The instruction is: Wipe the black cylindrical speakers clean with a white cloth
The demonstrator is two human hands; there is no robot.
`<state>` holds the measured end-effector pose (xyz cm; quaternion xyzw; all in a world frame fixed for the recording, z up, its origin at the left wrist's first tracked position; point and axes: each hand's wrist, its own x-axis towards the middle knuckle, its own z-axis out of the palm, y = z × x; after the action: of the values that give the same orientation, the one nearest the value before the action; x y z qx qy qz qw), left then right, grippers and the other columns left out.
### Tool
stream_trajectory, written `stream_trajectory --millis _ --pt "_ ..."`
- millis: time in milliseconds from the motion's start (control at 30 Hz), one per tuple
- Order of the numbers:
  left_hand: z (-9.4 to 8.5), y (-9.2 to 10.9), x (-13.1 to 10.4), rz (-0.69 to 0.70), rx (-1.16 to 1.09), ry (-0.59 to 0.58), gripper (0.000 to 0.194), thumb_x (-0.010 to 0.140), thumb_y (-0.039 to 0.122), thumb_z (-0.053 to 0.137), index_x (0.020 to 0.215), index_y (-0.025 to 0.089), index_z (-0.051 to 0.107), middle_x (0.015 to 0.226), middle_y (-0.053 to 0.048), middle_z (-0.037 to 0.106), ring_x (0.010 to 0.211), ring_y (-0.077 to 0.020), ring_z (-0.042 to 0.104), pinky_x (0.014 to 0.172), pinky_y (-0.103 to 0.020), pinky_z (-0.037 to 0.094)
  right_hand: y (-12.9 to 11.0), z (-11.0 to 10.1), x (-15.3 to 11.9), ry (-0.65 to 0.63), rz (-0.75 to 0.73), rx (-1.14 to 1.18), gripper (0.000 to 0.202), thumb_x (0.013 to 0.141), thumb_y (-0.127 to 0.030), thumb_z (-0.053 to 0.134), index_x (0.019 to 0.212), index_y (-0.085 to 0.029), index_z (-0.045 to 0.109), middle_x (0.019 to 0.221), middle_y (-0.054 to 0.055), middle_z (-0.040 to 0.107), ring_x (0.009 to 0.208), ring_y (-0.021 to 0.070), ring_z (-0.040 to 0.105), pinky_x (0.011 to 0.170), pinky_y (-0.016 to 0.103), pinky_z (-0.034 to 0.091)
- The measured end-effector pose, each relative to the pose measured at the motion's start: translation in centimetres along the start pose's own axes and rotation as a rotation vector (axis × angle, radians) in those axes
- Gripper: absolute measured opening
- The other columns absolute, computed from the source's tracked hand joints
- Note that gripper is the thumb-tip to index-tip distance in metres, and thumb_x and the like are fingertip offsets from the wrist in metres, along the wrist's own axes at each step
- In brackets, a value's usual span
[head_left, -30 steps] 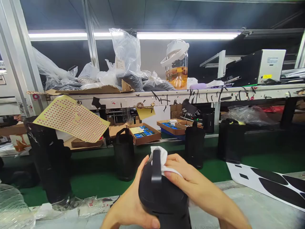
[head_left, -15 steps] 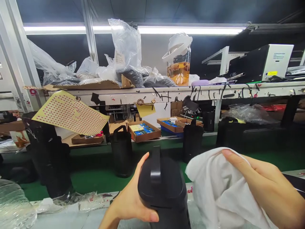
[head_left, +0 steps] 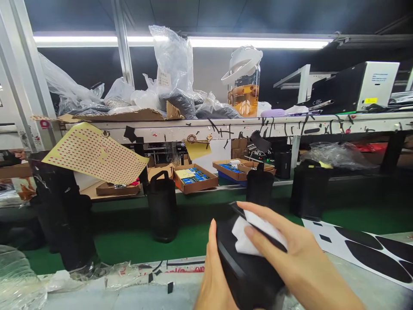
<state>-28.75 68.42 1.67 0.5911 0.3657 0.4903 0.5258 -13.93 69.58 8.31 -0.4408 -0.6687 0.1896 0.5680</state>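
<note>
Head view, and the left hand (head_left: pixel 211 275) is cupped against the side of a black speaker (head_left: pixel 248 267), thumb up along its rim, grip wrapped on the housing. It's tilted over the near edge of the counter (head_left: pixel 97 297), low in the middle of the picture. Right hand (head_left: pixel 290 258) lies flat across the top, fingers pressed together on a folded white cloth (head_left: pixel 247 234), pinning it to the dark surface. Behind them, a row of matching black speakers (head_left: pixel 161 211) stands upright on the green belt (head_left: pixel 129 245), with a yellow dotted sheet (head_left: pixel 93 153) hanging at the left and a black-shaped sticker sheet (head_left: pixel 361 249) lying at the right. Risk I'd watch: the unit is leaning and held only from one side, so a hard push from the cloth hand could roll it out of that left-hand grip. Loose plastic wrap (head_left: pixel 19 280) nearby could also snag.
</note>
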Motion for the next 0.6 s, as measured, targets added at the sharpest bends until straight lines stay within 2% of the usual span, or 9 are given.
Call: stream_trajectory --millis 67,133,167,233,333,400,467,533,600 --pt "-1.6 -0.4 0.9 0.065 -0.066 -0.012 0.138 0.051 0.062 0.084 0.152 0.027 -0.002 0.155 -0.015 0.024 0.14 -0.034 0.03 0.114 -0.046 0.027 0.5 -0.5 1.3 0.081 0.163 0.242 0.035 0.067 -0.04 0.077 0.098 -0.024 0.075 0.086 0.002 0.073 0.071 0.0158 0.067 0.058 0.015 0.053" --pt "-3.5 -0.6 2.0 0.069 -0.105 0.045 0.105 0.066 0.075 0.064 0.148 0.023 0.025 0.146 -0.019 0.04 0.131 -0.0349 0.043 0.107 -0.049 0.037 1.2 -1.4 2.4 0.252 0.266 0.441 0.047 0.05 -0.035 0.086 0.094 -0.021 0.075 0.077 0.002 0.072 0.063 0.0143 0.064 0.052 0.014 0.05" --pt "-4.5 -0.7 2.5 0.045 -0.111 0.116 0.089 0.072 0.075 0.057 0.141 0.022 0.039 0.143 -0.018 0.043 0.13 -0.0344 0.044 0.106 -0.049 0.037 1.5 -2.0 2.9 0.36 0.286 0.513 0.055 0.041 -0.031 0.089 0.093 -0.02 0.075 0.077 0.003 0.071 0.062 0.0143 0.063 0.05 0.014 0.049" --pt "-5.9 -0.7 3.3 -0.026 -0.121 0.274 0.068 0.079 0.07 0.055 0.128 0.024 0.055 0.144 -0.014 0.044 0.135 -0.0326 0.038 0.107 -0.049 0.036 2.0 -3.2 3.5 0.585 0.304 0.631 0.065 0.033 -0.025 0.088 0.096 -0.02 0.075 0.079 0.003 0.071 0.06 0.0141 0.062 0.047 0.015 0.05" --pt "-6.6 -0.6 3.7 -0.194 -0.351 0.394 0.067 0.078 0.067 0.06 0.133 0.03 0.05 0.145 -0.009 0.046 0.134 -0.03 0.042 0.104 -0.044 0.041 2.5 -4.0 3.8 0.815 0.299 0.793 0.06 0.041 -0.018 0.083 0.1 -0.023 0.074 0.08 -0.001 0.069 0.061 0.0125 0.062 0.049 0.015 0.052" --pt "-6.2 -0.2 3.4 -0.299 -0.616 0.336 0.076 0.076 0.066 0.063 0.139 0.028 0.043 0.137 -0.011 0.055 0.123 -0.0306 0.055 0.098 -0.042 0.048 2.6 -3.7 4.0 0.885 0.287 0.886 0.053 0.049 -0.013 0.079 0.101 -0.025 0.072 0.079 -0.002 0.068 0.063 0.012 0.063 0.052 0.016 0.054" --pt "-5.8 0.4 3.0 -0.355 -0.822 0.238 0.079 0.076 0.063 0.065 0.139 0.021 0.044 0.123 -0.014 0.065 0.11 -0.0321 0.064 0.091 -0.043 0.053 2.8 -3.1 4.1 0.922 0.266 0.944 0.052 0.053 -0.01 0.077 0.102 -0.024 0.071 0.077 -0.002 0.067 0.064 0.0118 0.063 0.054 0.016 0.055" --pt "-5.7 1.0 2.6 -0.378 -0.93 0.169 0.076 0.077 0.06 0.066 0.136 0.016 0.048 0.115 -0.015 0.069 0.103 -0.0324 0.067 0.088 -0.044 0.055 2.8 -2.4 4.3 0.954 0.259 0.974 0.052 0.053 -0.008 0.076 0.102 -0.023 0.071 0.075 -0.002 0.066 0.064 0.0115 0.062 0.055 0.016 0.055" --pt "-5.9 1.3 2.4 -0.348 -0.953 0.201 0.072 0.077 0.06 0.066 0.134 0.017 0.051 0.111 -0.013 0.071 0.099 -0.0315 0.069 0.087 -0.043 0.056 2.8 -1.7 4.5 0.979 0.265 1.003 0.051 0.052 -0.007 0.076 0.101 -0.022 0.07 0.077 -0.003 0.066 0.065 0.0113 0.062 0.057 0.016 0.055"
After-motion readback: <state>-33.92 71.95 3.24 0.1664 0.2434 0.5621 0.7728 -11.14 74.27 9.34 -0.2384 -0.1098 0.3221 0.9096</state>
